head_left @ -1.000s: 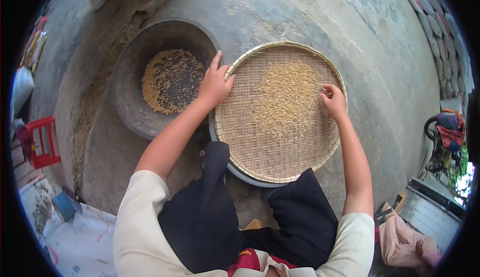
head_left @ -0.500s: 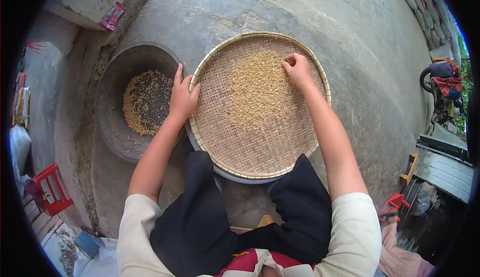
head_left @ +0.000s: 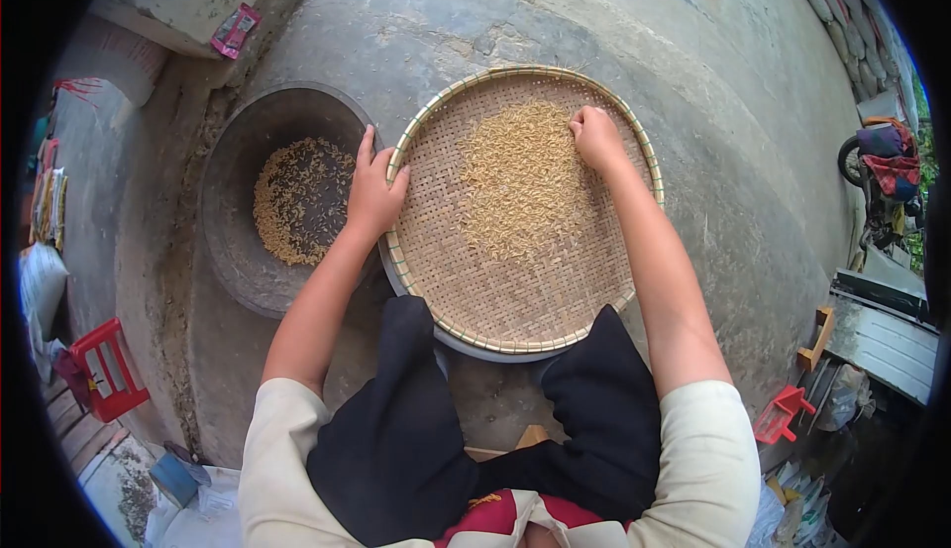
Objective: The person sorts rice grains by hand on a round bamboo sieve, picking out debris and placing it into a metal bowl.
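Cream short sleeves (head_left: 287, 449), blk trousers (head_left: 396, 439), red waist cloth (head_left: 492, 516).

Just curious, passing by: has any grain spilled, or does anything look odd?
Nothing stands out. The golden grain lies inside the round woven bamboo tray, left hand on its rim, right hand in the grain; none shows on the concrete.

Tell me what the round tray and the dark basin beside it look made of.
Round tray: woven bamboo or cane strips, matte tan; the lattice weave and bound rim show. Dark basin: possibly metal or rubber, dull grey-black, smooth wall; cannot tell which.
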A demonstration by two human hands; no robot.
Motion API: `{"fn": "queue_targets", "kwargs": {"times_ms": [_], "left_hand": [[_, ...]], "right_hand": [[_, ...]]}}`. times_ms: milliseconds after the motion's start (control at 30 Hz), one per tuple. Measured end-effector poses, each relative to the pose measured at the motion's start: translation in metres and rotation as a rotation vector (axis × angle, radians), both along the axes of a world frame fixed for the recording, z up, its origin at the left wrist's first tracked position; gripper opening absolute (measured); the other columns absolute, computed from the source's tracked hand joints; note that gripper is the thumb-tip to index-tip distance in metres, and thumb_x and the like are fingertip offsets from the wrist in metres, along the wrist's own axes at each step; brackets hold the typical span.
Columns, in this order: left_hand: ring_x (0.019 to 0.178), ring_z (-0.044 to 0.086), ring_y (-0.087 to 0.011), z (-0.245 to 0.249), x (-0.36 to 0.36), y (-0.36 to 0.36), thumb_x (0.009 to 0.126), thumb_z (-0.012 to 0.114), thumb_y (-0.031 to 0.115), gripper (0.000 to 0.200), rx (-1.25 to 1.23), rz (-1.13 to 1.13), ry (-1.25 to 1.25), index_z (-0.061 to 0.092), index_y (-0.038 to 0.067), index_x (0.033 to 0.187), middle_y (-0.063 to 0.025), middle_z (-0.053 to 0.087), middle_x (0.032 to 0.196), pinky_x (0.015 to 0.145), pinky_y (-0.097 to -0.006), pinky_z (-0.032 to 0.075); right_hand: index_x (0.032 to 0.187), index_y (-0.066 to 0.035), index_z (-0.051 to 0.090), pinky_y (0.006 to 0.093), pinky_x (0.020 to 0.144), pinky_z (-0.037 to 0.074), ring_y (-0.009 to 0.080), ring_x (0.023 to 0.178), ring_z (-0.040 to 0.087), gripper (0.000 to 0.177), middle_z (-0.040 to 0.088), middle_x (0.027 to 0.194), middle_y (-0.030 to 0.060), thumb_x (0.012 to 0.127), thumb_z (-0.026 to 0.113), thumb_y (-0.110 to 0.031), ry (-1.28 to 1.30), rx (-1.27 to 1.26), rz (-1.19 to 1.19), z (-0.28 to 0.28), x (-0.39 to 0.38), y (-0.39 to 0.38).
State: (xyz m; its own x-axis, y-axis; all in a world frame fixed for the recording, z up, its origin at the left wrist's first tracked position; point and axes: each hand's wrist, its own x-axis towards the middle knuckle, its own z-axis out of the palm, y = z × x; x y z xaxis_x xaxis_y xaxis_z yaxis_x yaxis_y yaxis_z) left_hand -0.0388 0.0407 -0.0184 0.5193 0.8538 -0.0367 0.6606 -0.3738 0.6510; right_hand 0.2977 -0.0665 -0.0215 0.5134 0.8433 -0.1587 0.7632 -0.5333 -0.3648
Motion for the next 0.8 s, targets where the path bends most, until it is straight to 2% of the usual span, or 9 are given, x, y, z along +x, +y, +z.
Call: {"fn": "queue_targets", "kwargs": {"times_ms": [167,200,267,333,400,567,633,767,800], "left_hand": [[0.116,0.048,-0.0358,-0.004,-0.002,-0.001,0.081,0.060,0.022,0.036,0.031,0.014,0.007,0.057,0.004,0.111,-0.0185,0.023,0.146,0.093,-0.0406,0.041],[0.122,0.041,-0.0352,0.001,-0.001,-0.002,0.082,0.059,0.022,0.036,-0.044,0.018,-0.013,0.056,0.002,0.112,-0.0186,0.021,0.146,0.097,-0.0406,0.037],[0.128,0.035,-0.0345,0.003,0.000,-0.001,0.083,0.058,0.022,0.037,-0.116,0.020,-0.039,0.055,0.000,0.113,-0.0188,0.020,0.147,0.101,-0.0407,0.033],[0.116,0.048,-0.0357,-0.003,-0.001,0.000,0.081,0.060,0.023,0.035,0.015,0.012,-0.010,0.057,0.004,0.111,-0.0187,0.023,0.145,0.094,-0.0410,0.041],[0.116,0.048,-0.0358,-0.004,-0.001,-0.002,0.081,0.060,0.023,0.035,0.023,0.005,-0.011,0.057,0.004,0.111,-0.0191,0.023,0.145,0.094,-0.0410,0.041],[0.116,0.048,-0.0364,0.000,0.000,0.000,0.081,0.060,0.022,0.036,0.036,-0.008,-0.009,0.057,0.004,0.112,-0.0204,0.023,0.145,0.094,-0.0411,0.040],[0.116,0.048,-0.0365,-0.002,-0.001,0.000,0.081,0.059,0.022,0.036,0.014,-0.004,-0.022,0.057,0.003,0.111,-0.0205,0.023,0.145,0.094,-0.0412,0.040],[0.115,0.049,-0.0366,-0.007,-0.001,0.000,0.081,0.059,0.022,0.035,0.051,0.002,-0.050,0.058,0.003,0.111,-0.0200,0.024,0.145,0.094,-0.0414,0.041],[0.115,0.049,-0.0363,-0.004,-0.001,0.000,0.081,0.059,0.022,0.035,0.030,0.004,-0.043,0.058,0.003,0.111,-0.0196,0.024,0.145,0.094,-0.0413,0.040]], "right_hand": [[0.090,-0.002,0.059,0.0374,0.075,0.047,0.0304,0.084,0.060,0.018,0.062,0.090,0.0163,0.085,0.059,-0.018,0.196,0.017,0.004,0.037,-0.029,0.030],[0.091,-0.001,0.059,0.0354,0.072,0.049,0.0274,0.080,0.062,0.018,0.063,0.087,0.0150,0.085,0.059,-0.018,0.285,0.058,0.043,0.050,-0.042,0.040],[0.093,0.001,0.060,0.0313,0.066,0.050,0.0193,0.076,0.065,0.018,0.065,0.084,0.0124,0.083,0.061,-0.014,0.650,0.171,0.067,0.082,-0.078,0.058],[0.098,0.003,0.059,0.0286,0.066,0.051,0.0150,0.078,0.066,0.021,0.065,0.088,0.0118,0.083,0.061,-0.010,0.924,0.227,0.219,0.113,-0.113,0.071],[0.105,0.005,0.058,0.0283,0.069,0.051,0.0162,0.081,0.066,0.026,0.065,0.094,0.0141,0.082,0.060,-0.008,1.162,0.295,0.310,0.135,-0.142,0.081],[0.110,0.005,0.057,0.0280,0.072,0.052,0.0168,0.081,0.066,0.032,0.065,0.095,0.0155,0.082,0.062,-0.010,1.114,0.437,0.347,0.139,-0.127,0.082],[0.107,0.003,0.059,0.0282,0.073,0.051,0.0166,0.077,0.066,0.029,0.065,0.095,0.0142,0.083,0.062,-0.012,0.826,0.353,0.131,0.116,-0.096,0.071],[0.100,-0.002,0.064,0.0302,0.070,0.050,0.0174,0.076,0.064,0.027,0.066,0.088,0.0107,0.078,0.068,-0.018,0.283,0.243,0.053,0.031,-0.010,0.024],[0.100,-0.002,0.064,0.0302,0.070,0.050,0.0174,0.076,0.064,0.027,0.066,0.088,0.0107,0.078,0.068,-0.018,0.280,0.238,0.056,0.020,0.007,0.011]]}}
